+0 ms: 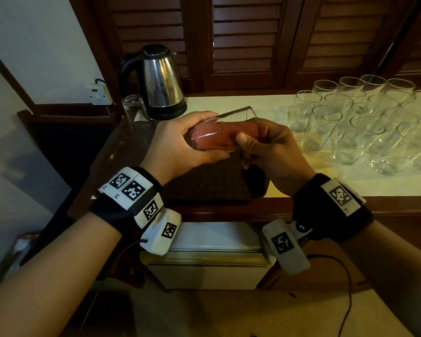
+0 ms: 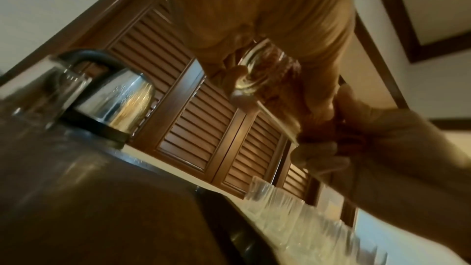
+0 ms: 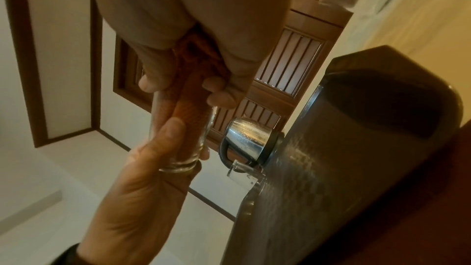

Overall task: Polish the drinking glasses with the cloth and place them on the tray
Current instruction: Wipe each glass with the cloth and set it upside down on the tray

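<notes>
I hold a tall clear drinking glass (image 1: 204,142) level above the dark tray (image 1: 204,183). My left hand (image 1: 180,144) grips its base end, fingers curled round it. A red-orange cloth (image 1: 233,128) fills the inside of the glass. At the mouth of the glass my right hand (image 1: 272,147) grips the bunched end of the cloth. The right wrist view shows the thick glass base (image 3: 178,160) in the left hand (image 3: 142,178) and the cloth (image 3: 188,112) running up into the right hand (image 3: 178,17). One glass (image 1: 131,108) stands on the tray's far left corner.
A steel kettle (image 1: 161,81) stands behind the tray, close to the glass there. Several clear glasses (image 1: 350,122) crowd the pale countertop at the right. Louvred wooden doors back the counter. A wall socket (image 1: 99,92) is at the left, a white cabinet (image 1: 204,251) below.
</notes>
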A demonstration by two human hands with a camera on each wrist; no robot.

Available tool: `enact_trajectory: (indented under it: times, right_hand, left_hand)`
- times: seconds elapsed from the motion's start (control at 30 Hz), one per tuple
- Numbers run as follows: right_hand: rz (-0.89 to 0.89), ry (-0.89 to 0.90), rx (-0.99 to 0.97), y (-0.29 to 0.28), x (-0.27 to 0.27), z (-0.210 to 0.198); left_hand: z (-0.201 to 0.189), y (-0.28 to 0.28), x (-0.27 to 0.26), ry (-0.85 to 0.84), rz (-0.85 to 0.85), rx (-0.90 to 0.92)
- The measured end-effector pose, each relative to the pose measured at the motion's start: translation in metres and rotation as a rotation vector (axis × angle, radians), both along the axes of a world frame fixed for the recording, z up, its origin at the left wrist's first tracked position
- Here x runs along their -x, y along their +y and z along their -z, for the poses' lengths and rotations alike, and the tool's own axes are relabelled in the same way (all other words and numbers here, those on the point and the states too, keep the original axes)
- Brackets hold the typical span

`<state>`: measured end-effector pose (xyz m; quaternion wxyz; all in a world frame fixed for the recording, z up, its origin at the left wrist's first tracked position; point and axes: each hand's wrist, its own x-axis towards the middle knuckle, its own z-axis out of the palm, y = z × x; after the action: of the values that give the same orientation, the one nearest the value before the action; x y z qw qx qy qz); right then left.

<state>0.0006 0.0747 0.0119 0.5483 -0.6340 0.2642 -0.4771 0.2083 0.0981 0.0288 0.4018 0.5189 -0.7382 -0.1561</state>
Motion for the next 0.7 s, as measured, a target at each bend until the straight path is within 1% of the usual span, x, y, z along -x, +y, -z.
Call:
enact_trajectory:
  times: [0.03, 0.07, 0.13, 0.17, 0.2, 0.23, 0.27, 0.3, 0.4, 0.43, 0.47, 0.5, 0.53, 0.57, 0.63, 0.67, 0.7]
  right_hand:
    - [0.009, -0.005, 0.008, -0.001, 0.0, 0.0]
    - [0.016, -0.003, 0.03, -0.002, 0.001, 0.001]
    - [0.023, 0.01, 0.102, -0.004, 0.002, 0.0]
    - [0.018, 0.015, 0.141, -0.004, 0.002, -0.002]
    - [0.005, 0.022, 0.174, -0.004, 0.002, -0.004]
    - [-0.006, 0.037, 0.186, -0.004, 0.002, -0.006]
    - [-0.015, 0.054, 0.176, -0.003, 0.001, -0.006]
    - [-0.023, 0.062, 0.14, -0.001, 0.0, -0.007]
    - [-0.027, 0.022, -0.055, 0.006, -0.004, -0.002]
    - [-0.016, 0.005, -0.107, 0.008, -0.005, -0.001]
    - [-0.007, -0.008, -0.129, 0.008, -0.005, 0.0]
    - [-0.002, -0.022, -0.134, 0.009, -0.005, 0.0]
    - [0.004, -0.029, -0.121, 0.008, -0.005, 0.001]
    - [0.006, -0.034, -0.097, 0.007, -0.005, 0.002]
    - [0.02, -0.008, -0.002, 0.006, -0.004, 0.0]
    - [0.022, 0.014, 0.046, 0.005, -0.004, -0.002]
    - [0.01, 0.031, 0.07, 0.005, -0.004, -0.003]
  left_hand:
    - [-0.001, -0.001, 0.001, 0.067, -0.004, -0.069]
    - [-0.004, -0.002, 0.001, 0.192, 0.009, -0.199]
    - [-0.009, 0.001, 0.002, 0.488, 0.123, -0.507]
    - [-0.009, 0.003, 0.001, 0.586, 0.173, -0.592]
    - [-0.008, 0.004, 0.001, 0.642, 0.197, -0.602]
    - [-0.007, 0.005, 0.001, 0.661, 0.195, -0.565]
    - [-0.006, 0.005, 0.0, 0.628, 0.173, -0.491]
    - [-0.005, 0.005, 0.0, 0.537, 0.139, -0.392]
    - [-0.001, 0.004, -0.004, 0.147, 0.028, -0.083]
    - [0.001, 0.005, -0.005, 0.086, 0.029, -0.035]
    - [0.002, 0.005, -0.005, 0.065, 0.034, -0.027]
    - [0.002, 0.005, -0.003, 0.074, 0.028, -0.06]
    - [-0.001, 0.005, -0.002, 0.128, 0.019, -0.141]
    - [-0.005, 0.005, 0.001, 0.24, 0.029, -0.269]
    - [-0.012, 0.009, 0.004, 0.504, 0.11, -0.532]
    - [-0.014, 0.01, 0.003, 0.572, 0.135, -0.576]
    - [-0.015, 0.011, 0.002, 0.587, 0.142, -0.559]
